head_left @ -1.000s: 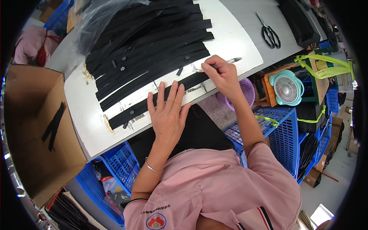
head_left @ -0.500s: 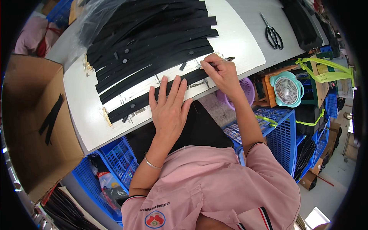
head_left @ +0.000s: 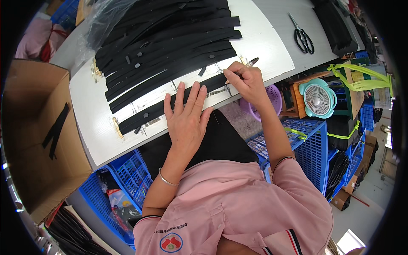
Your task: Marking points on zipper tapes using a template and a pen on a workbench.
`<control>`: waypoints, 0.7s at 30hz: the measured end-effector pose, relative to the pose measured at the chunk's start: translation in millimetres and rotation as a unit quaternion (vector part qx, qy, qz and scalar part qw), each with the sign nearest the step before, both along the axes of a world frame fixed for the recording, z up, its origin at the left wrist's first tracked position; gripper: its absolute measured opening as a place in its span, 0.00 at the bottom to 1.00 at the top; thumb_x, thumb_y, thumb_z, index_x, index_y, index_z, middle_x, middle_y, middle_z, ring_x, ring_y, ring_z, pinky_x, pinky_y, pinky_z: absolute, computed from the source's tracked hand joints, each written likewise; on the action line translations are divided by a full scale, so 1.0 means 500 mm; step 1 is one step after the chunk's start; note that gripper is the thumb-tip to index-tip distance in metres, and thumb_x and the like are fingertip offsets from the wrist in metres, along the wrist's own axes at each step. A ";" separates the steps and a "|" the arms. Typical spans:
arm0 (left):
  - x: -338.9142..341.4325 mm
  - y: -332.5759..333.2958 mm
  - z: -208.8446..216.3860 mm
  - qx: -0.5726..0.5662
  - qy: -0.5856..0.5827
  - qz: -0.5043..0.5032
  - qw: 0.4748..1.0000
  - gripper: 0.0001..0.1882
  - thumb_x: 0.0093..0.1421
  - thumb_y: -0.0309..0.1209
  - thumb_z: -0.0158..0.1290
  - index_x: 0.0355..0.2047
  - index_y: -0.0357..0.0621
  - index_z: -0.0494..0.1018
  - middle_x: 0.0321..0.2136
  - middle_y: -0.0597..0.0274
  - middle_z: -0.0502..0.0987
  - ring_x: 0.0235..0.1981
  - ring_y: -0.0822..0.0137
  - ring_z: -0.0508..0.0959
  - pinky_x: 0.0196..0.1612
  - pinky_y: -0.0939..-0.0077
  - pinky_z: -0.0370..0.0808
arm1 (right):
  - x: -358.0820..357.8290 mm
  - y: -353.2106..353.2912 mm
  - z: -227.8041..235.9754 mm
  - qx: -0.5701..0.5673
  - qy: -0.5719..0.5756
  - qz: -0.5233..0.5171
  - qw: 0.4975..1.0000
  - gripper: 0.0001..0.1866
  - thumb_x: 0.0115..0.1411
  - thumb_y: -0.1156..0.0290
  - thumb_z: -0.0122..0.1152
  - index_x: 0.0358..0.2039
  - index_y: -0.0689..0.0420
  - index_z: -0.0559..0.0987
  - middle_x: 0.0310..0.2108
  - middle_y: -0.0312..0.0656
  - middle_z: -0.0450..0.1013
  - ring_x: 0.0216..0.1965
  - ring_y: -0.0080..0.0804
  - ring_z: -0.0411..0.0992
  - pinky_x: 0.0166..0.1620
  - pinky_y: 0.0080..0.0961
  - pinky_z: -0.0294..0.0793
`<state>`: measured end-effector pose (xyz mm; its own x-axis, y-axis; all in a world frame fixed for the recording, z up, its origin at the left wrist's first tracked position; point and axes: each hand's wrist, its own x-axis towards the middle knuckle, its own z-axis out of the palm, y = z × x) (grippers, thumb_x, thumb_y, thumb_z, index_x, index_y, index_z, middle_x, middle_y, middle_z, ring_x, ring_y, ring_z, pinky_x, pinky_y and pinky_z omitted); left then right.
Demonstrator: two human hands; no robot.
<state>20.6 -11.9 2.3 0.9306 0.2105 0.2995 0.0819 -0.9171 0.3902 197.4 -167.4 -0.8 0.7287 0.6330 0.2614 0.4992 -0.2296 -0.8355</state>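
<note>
Pen [head_left: 253, 62] in right hand [head_left: 249, 84] swings round: outer end points more away from wearer, less rightward than second ago.

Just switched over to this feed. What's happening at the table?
A person works at a white board with both hands. The left hand lies spread, fingers over a black strip; the right hand grips a pen by the strip's right end. More black strips lie side by side farther up the board. Black-handled scissors rest on the grey table beyond, held by neither hand.
</note>
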 end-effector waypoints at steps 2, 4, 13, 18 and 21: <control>0.000 0.001 0.001 0.000 0.000 0.000 1.000 0.29 0.66 0.40 0.62 0.67 0.54 0.73 0.67 0.65 0.73 0.73 0.55 0.64 0.74 0.47 0.52 | 0.001 0.001 -0.002 -0.002 -0.004 0.001 1.000 0.09 0.66 0.74 0.64 0.30 0.65 0.81 0.24 0.37 0.77 0.25 0.19 0.72 0.29 0.20 0.68; -0.002 0.002 0.002 -0.005 0.001 0.002 1.000 0.29 0.65 0.40 0.62 0.67 0.53 0.73 0.67 0.65 0.73 0.73 0.54 0.64 0.74 0.47 0.52 | 0.001 0.007 0.000 -0.012 -0.057 0.012 0.998 0.09 0.66 0.74 0.64 0.30 0.65 0.81 0.23 0.38 0.77 0.24 0.19 0.72 0.29 0.20 0.68; -0.021 0.012 0.018 -0.039 -0.017 0.014 0.999 0.33 0.63 0.42 0.65 0.66 0.49 0.73 0.69 0.58 0.71 0.73 0.49 0.63 0.75 0.41 0.47 | -0.003 -0.001 0.008 0.034 0.088 -0.024 0.995 0.11 0.67 0.71 0.63 0.29 0.63 0.82 0.21 0.33 0.77 0.25 0.15 0.72 0.28 0.19 0.67; -0.081 0.043 0.023 -0.018 -0.020 0.057 0.998 0.32 0.61 0.43 0.66 0.64 0.46 0.75 0.66 0.59 0.74 0.72 0.51 0.64 0.75 0.39 0.41 | -0.002 -0.001 0.000 0.074 0.097 -0.036 0.992 0.10 0.68 0.71 0.63 0.31 0.64 0.82 0.22 0.33 0.77 0.25 0.14 0.71 0.28 0.17 0.66; -0.091 0.050 0.012 -0.022 -0.014 0.059 0.998 0.30 0.61 0.42 0.66 0.62 0.46 0.77 0.65 0.60 0.75 0.71 0.52 0.65 0.75 0.41 0.43 | -0.001 0.001 0.012 0.056 0.111 -0.049 0.991 0.09 0.68 0.70 0.64 0.33 0.63 0.83 0.23 0.32 0.76 0.25 0.14 0.69 0.29 0.17 0.67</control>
<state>-25.2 13.2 8.6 0.8904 0.3310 0.3124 0.1768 -0.8840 0.4327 196.8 -166.9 5.3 0.8331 0.5321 0.1513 0.2791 -0.1682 -0.9454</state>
